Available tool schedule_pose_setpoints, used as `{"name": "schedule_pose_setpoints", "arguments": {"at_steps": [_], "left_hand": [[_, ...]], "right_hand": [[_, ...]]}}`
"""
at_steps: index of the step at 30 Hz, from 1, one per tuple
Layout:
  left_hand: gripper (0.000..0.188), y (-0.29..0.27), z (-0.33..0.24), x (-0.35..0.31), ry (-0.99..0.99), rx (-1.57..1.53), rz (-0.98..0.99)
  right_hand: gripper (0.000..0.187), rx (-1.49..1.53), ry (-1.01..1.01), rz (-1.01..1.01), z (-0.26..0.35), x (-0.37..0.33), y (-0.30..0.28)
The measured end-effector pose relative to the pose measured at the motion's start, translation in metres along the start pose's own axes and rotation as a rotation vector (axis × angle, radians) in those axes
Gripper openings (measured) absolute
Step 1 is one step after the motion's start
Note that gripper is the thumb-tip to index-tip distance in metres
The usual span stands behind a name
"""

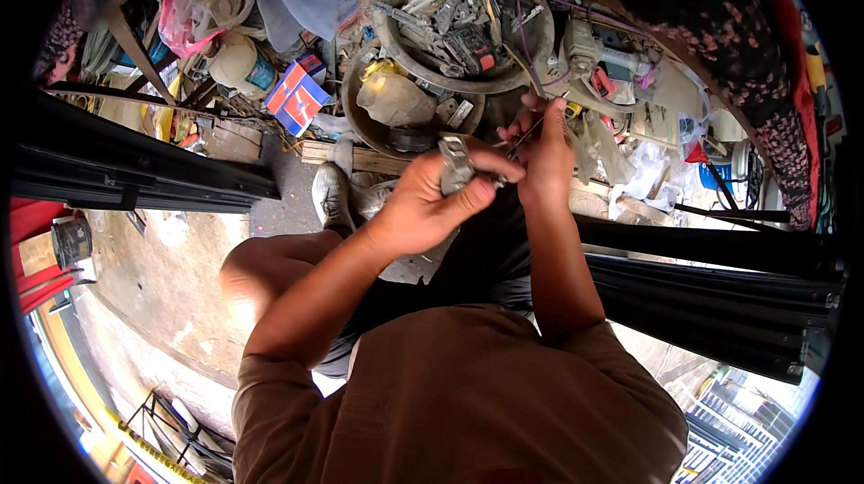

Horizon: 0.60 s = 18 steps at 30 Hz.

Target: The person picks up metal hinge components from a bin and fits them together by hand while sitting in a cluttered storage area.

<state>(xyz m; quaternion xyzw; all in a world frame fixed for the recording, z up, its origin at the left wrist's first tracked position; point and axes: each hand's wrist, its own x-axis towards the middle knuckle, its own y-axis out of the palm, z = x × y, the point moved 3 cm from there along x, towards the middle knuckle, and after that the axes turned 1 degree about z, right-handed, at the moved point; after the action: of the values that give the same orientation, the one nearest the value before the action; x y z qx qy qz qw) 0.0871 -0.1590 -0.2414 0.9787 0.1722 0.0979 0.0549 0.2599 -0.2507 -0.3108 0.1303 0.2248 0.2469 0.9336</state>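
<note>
My left hand point(420, 202) is closed around a small grey metal fitting point(456, 165), its thumb and forefinger pointing toward the right hand. My right hand point(549, 158) is raised beside it, its fingers bent and pinched on a thin, dark, wire-like piece point(529, 136) that runs toward the left fingertips. Whether that thin piece touches the fitting I cannot tell. Just beyond both hands stand a large round basin point(387, 34) heaped with metal parts and a smaller basin point(358, 119) with a yellowish plastic bag point(396, 99) in it.
A blue, red and white box point(298, 95) and a whitish jug point(236, 65) lie at the far left. Grey hardware point(580, 47) and clear plastic wrap point(650, 180) are at the right. Black metal beams point(144, 155) flank me, and a patterned cloth edge point(684, 7) hangs above the clutter.
</note>
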Motion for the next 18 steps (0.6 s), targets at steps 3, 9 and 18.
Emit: {"name": "schedule_pose_setpoints", "arguments": {"at_steps": [3,9,18], "left_hand": [[0.023,0.011,-0.003,0.003,0.152,0.002,0.047],[0.024,0.008,-0.006,0.004,0.206,0.267,0.032],[0.018,0.007,0.009,-0.001,0.172,0.162,-0.17]], "right_hand": [[0.049,-0.029,0.02,-0.005,-0.003,0.0,0.005],[0.044,-0.052,0.025,-0.016,0.004,0.001,0.01],[0.041,-0.292,-0.079,0.075,0.003,-0.004,0.023]]}}
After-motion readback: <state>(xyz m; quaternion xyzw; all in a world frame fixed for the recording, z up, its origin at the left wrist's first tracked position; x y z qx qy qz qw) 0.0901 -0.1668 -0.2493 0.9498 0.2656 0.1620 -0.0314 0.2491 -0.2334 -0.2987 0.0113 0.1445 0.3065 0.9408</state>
